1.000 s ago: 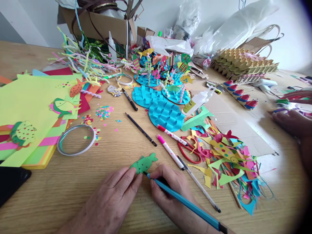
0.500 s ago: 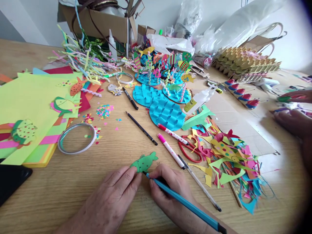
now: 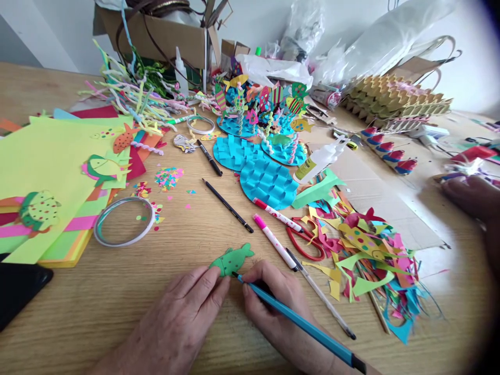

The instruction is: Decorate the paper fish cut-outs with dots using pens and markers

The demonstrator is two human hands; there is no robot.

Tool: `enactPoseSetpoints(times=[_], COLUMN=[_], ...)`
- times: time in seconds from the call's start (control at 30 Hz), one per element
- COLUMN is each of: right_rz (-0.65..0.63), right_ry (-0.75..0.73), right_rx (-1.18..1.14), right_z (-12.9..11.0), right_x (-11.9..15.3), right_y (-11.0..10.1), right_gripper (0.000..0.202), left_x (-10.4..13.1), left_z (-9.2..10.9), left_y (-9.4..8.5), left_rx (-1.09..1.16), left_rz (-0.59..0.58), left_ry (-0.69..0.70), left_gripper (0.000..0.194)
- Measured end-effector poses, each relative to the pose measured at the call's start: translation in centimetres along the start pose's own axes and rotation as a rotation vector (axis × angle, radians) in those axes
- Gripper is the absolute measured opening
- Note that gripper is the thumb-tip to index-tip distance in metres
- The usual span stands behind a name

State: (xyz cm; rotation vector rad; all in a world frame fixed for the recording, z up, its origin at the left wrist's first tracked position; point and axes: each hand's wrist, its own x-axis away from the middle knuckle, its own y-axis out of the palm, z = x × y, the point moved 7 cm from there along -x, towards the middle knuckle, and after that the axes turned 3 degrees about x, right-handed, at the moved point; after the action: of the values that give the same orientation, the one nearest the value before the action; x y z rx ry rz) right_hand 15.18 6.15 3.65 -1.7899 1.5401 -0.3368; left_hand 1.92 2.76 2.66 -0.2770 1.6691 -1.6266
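Observation:
A green paper fish [image 3: 233, 259] with dark dots lies on the wooden table at the lower middle. My left hand [image 3: 187, 307] rests on the table, its closed fingertips pressing the fish's lower left edge. My right hand [image 3: 275, 302] grips a blue pen [image 3: 300, 325] near its dark tip, which is at the fish's lower edge. A pink marker [image 3: 274, 242], a red marker [image 3: 277, 214] and a clear pen [image 3: 322, 294] lie just beyond my right hand.
Red scissors [image 3: 307, 242] lie beside a heap of paper scraps [image 3: 375, 260]. Blue woven discs [image 3: 267, 182], a glue bottle [image 3: 316, 162], a black pencil [image 3: 227, 204] and a tape ring [image 3: 124, 221] stand farther off. Another person's hand [image 3: 469, 195] is at the right.
The pen tip in my right hand has shifted slightly up and right along the fish. At the far right, one of the other person's hands has left the view.

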Motion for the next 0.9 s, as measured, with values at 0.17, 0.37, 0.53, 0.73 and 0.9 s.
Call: enactPoseSetpoints(times=[0.17,0.37,0.53,0.73,0.9], right_rz=[0.001,0.011,0.012,0.013,0.012], right_ry=[-0.004,-0.026,-0.038,-0.037,-0.013], right_rx=[0.016,0.01,0.005,0.01,0.014], right_z=[-0.09,-0.19,-0.31,-0.4,-0.04], right_x=[-0.04,-0.18,-0.28,-0.25,-0.17], right_y=[0.0,0.04,-0.05,-0.11,-0.01], right_gripper=[0.015,0.015,0.015,0.015,0.015], left_x=[0.2,0.28,-0.06,-0.32,-0.3], left_z=[-0.03,-0.02,0.02,0.08,0.16], left_y=[0.41,0.64,0.26,-0.02,-0.17], left_rx=[-0.018,-0.003,0.006,0.013,0.013], left_rz=[-0.008,-0.028,0.0,0.002,0.009], left_ry=[-0.006,-0.007,-0.013,-0.012,-0.014], left_gripper=[0.048,0.049,0.048,0.048,0.049])
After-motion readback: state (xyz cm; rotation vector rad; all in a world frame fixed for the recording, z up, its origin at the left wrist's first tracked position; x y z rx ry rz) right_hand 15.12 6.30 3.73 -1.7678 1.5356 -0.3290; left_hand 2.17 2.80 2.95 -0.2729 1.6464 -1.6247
